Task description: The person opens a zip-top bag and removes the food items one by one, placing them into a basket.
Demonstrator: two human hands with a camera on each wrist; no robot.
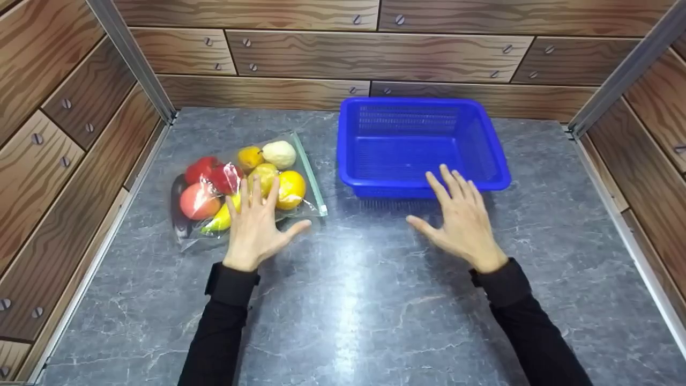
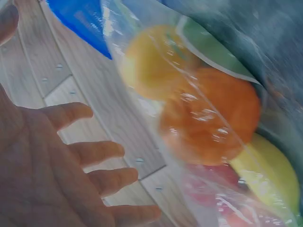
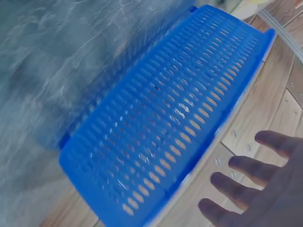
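A clear zip bag (image 1: 316, 185) with a green seal strip lies on the left of the table. Inside it are several fruits and vegetables, among them a dark eggplant (image 1: 180, 209), a yellow banana (image 1: 218, 219) and an orange (image 1: 291, 190). My left hand (image 1: 254, 225), fingers spread, hovers over the bag's near side and holds nothing. To the right stands a blue plastic basket (image 1: 423, 185) with slotted walls, nothing inside. My right hand (image 1: 462, 225) is spread beside its near rim, fingertips overlapping the rim in the head view, also holding nothing.
Grey marbled tabletop (image 1: 343, 300) spreads under everything. Wood-patterned panels (image 1: 375, 56) close off the back and both sides, with metal posts (image 1: 136, 59) at the corners. The basket stands close to the back panel.
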